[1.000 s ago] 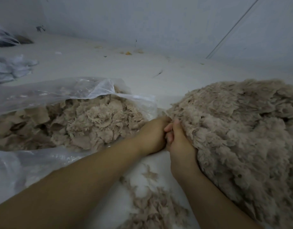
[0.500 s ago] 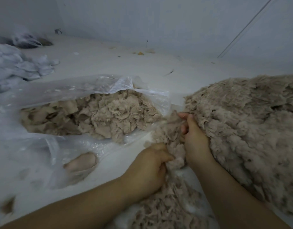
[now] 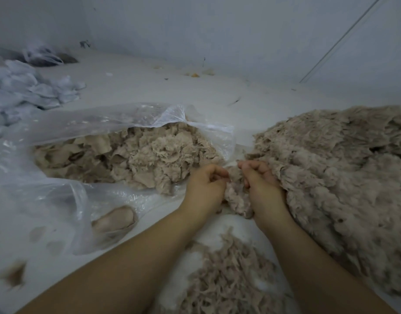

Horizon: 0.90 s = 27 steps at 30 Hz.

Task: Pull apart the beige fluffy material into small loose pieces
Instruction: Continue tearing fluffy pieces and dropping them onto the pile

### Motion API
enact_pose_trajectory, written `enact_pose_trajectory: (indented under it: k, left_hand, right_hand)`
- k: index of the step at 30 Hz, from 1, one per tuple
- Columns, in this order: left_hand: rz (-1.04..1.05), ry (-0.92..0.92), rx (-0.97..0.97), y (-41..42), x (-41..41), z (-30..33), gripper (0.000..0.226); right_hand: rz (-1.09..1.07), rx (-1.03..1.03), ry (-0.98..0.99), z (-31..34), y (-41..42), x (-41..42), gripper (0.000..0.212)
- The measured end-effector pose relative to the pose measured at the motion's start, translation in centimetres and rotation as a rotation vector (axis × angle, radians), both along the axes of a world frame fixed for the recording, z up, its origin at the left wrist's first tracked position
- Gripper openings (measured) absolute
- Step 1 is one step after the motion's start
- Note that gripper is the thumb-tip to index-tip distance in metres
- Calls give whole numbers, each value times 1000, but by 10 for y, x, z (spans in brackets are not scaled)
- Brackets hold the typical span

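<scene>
A big mound of beige fluffy material (image 3: pixel 335 175) fills the right side. At its left edge a tuft (image 3: pixel 237 196) sticks out between my two hands. My left hand (image 3: pixel 204 189) grips the tuft's left side with curled fingers. My right hand (image 3: pixel 263 189) grips its right side, pressed against the mound. Loose pulled pieces (image 3: pixel 224 282) lie in a small heap near me, between my forearms. A clear plastic bag (image 3: pixel 59 137) on the left lies open and holds more torn beige pieces (image 3: pixel 138 155).
Everything lies on a white surface (image 3: pixel 172 91) that meets a pale wall at the back. A pile of white crumpled material (image 3: pixel 25 89) lies at the far left, with a dark bag (image 3: pixel 43 57) behind it. Small scraps (image 3: pixel 195 74) dot the far edge.
My left hand pulled back toward me with a tuft half a second ago, then came up level with my right hand again. The view has shifted right slightly.
</scene>
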State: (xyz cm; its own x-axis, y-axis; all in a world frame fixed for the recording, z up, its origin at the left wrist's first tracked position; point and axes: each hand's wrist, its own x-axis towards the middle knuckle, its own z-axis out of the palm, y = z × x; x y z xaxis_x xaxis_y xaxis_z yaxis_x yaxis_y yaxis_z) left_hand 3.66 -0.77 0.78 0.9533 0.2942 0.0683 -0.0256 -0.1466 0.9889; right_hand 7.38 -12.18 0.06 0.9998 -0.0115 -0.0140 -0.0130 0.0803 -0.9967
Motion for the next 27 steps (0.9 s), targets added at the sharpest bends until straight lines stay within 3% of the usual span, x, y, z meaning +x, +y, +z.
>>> enact_pose_trajectory:
  k: [4, 9, 12, 17, 19, 24, 27]
  left_hand:
    - [-129, -66, -25, 4, -3, -9, 45]
    - [-129, -105, -58, 15, -7, -11, 45]
    - [15, -156, -6, 19, -5, -14, 44]
    - [-64, -81, 214, 19, 0, -17, 40]
    - [-125, -108, 338, 20, -3, -17, 34]
    - [-263, -253, 697, 24, 0, -15, 23]
    - [-273, -242, 699, 23, 3, -14, 20]
  right_hand:
    - [-7, -132, -15, -3, 2, 5, 7]
    - [-19, -433, -13, -10, 4, 12, 27]
    - [-23, -580, -15, -9, 4, 12, 11]
    - [-46, -770, -120, -3, 2, 6, 22]
    - [-8, -648, -78, -3, 0, 4, 16]
    - [98, -96, 122, 5, -4, 0, 9]
    - [128, 181, 207, 8, -7, 0, 15]
